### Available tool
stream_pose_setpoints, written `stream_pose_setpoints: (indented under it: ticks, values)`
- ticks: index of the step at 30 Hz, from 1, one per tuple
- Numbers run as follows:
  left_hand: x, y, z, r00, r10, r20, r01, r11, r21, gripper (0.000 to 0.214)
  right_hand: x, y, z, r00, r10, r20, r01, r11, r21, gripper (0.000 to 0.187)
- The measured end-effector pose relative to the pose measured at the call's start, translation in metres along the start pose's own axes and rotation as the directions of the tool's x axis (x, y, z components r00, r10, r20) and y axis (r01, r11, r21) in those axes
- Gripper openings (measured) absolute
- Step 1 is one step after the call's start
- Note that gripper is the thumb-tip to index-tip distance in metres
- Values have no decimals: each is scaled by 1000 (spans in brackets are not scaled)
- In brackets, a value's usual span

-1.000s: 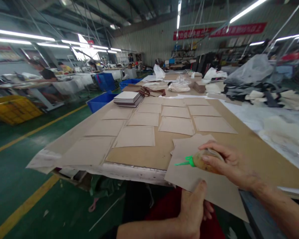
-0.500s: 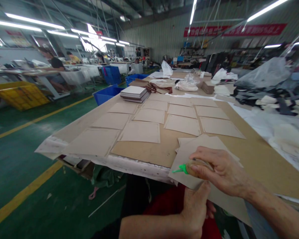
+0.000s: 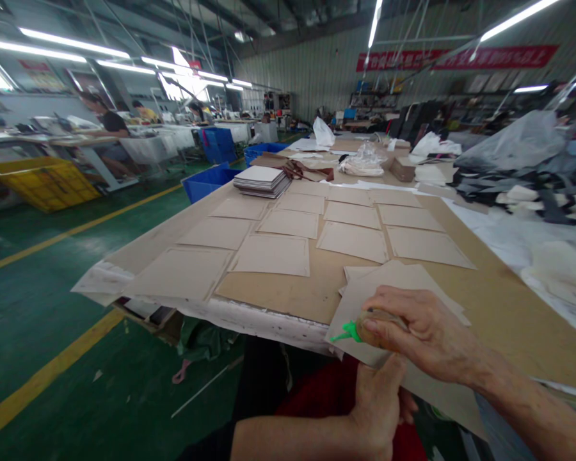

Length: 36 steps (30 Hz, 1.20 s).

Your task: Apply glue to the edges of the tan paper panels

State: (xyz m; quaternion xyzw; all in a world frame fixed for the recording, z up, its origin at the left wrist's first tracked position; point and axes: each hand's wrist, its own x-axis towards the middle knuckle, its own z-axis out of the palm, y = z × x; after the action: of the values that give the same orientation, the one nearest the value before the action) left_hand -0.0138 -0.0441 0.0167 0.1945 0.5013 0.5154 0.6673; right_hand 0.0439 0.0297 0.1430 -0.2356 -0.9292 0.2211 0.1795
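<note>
My right hand [image 3: 420, 326] is wrapped round a brownish squeeze bottle [image 3: 377, 325] with a green nozzle [image 3: 346, 333]. The nozzle points left, its tip close to the near left edge of a beige sheet [image 3: 365, 294]. That sheet lies at an angle over other sheets at the table's front edge. Below it, my left hand [image 3: 381, 394] is closed on the near edge of a beige sheet, thumb on top and fingers mostly hidden underneath. Several beige panels [image 3: 271, 255] are laid out in rows on the table beyond my hands.
A stack of boards [image 3: 262, 181] stands at the table's far left, near a blue bin [image 3: 208, 182]. Clear plastic bags [image 3: 363, 160] and dark fabric scraps [image 3: 499, 189] lie farther back and right. A yellow bin [image 3: 43, 186] sits on the green floor.
The bottle in my right hand has tilted slightly and its nozzle has shifted a little down and left along the sheet's edge. My left hand stays nearly still.
</note>
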Motion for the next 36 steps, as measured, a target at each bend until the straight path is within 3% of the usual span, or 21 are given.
stream_pose_setpoints:
  ticks: [6,13,22,31,36]
  values:
    - [0,-1,-1,1000,-18,-9,18,1000,-12,40,3,6,-1,1000,9,-18,-11,994,-107,19]
    - [1,-1,0,1000,18,3,-18,1000,6,53,12,40,-12,982,132,-134,-159,964,-214,25]
    - [3,-1,-1,1000,11,12,-11,999,49,63,22,68,-25,943,238,-234,-291,928,-231,26]
    - [3,0,-2,1000,-17,-21,19,992,124,62,29,74,-28,943,217,-251,-287,913,-289,25]
    - [3,-1,-3,999,-5,-42,10,991,134,61,24,72,-45,946,262,-190,-317,866,-386,24]
